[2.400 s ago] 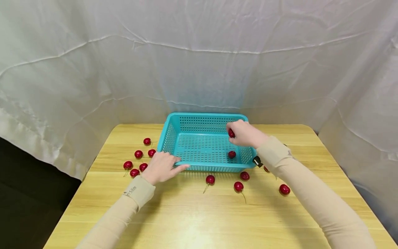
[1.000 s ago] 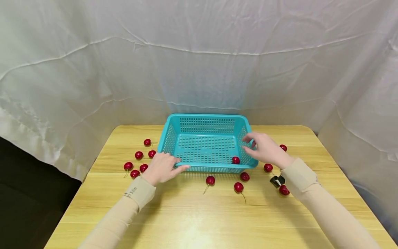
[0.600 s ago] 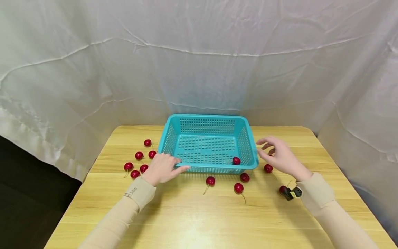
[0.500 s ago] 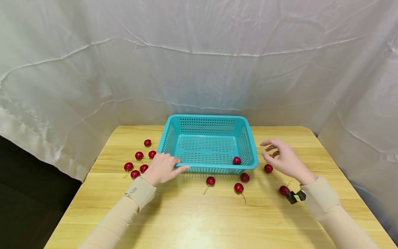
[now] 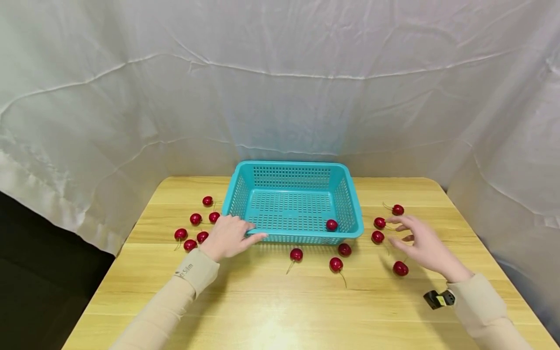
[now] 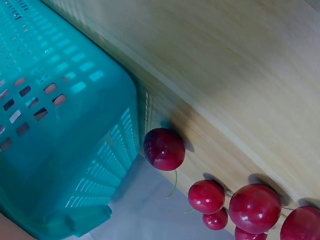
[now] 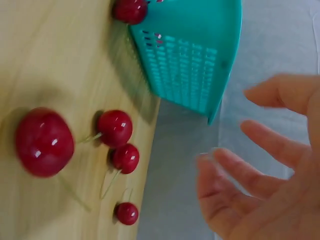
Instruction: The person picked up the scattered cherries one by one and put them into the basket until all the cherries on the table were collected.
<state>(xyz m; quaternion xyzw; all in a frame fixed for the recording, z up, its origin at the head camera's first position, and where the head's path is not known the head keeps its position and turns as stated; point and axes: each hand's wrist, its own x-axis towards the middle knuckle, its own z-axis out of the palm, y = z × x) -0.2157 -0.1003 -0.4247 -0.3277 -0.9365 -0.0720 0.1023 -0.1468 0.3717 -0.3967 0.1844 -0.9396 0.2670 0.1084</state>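
My left hand [image 5: 231, 236] grips the near left corner of a turquoise plastic basket [image 5: 288, 236], its thumb along the front rim. One red cherry [image 5: 331, 225] lies inside the basket near its right front corner. My right hand [image 5: 423, 244] hovers right of the basket over the table, fingers loosely bent and apart, holding nothing. Nearest its fingertips are two stemmed cherries, an upper one [image 5: 379, 223] and a lower one [image 5: 377, 237]. Another cherry [image 5: 397, 210] lies behind them, and one [image 5: 400, 268] lies in front. In the right wrist view the fingers [image 7: 270, 142] touch no cherry.
Several cherries [image 5: 195, 219] lie scattered left of the basket. Three more, one of them a stemmed cherry [image 5: 336, 264], lie along its front. The wooden table [image 5: 271, 301] ends before a hanging pale cloth [image 5: 288, 97]. A black device [image 5: 439, 299] sits at my right wrist.
My right hand let go of a cherry in the basket, came out over the right side and moved right and nearer, uncovering cherries there. My left hand stayed on the corner.
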